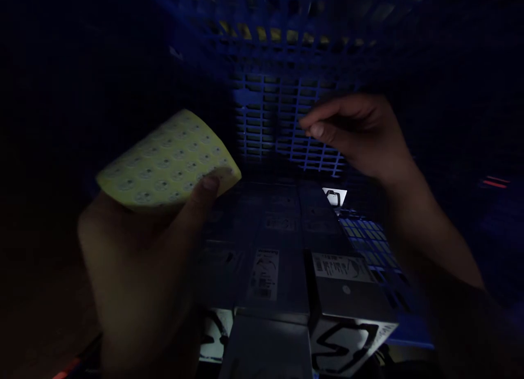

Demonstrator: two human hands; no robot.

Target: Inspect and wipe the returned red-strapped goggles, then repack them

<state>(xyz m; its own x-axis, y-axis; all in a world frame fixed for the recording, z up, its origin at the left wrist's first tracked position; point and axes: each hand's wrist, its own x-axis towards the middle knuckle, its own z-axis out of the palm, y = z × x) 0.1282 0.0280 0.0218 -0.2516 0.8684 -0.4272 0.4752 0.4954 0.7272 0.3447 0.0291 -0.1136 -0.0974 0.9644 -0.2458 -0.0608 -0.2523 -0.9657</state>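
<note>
My left hand point(139, 270) holds up a yellow sheet of small round stickers point(170, 162), the thumb pressing on its lower right corner. My right hand point(356, 136) hovers in front of the far wall of a blue plastic crate point(282, 122), thumb and fingers pinched together; whether a sticker sits between them is too dark to tell. Below both hands lie dark boxes with white labels point(266, 272), packed side by side inside the crate.
The scene is very dim. The crate's slotted blue walls rise at the back and right point(368, 242). A box with a bold black-and-white marking point(347, 341) lies nearest to me. A red strip glows faintly at the far right point(495, 181).
</note>
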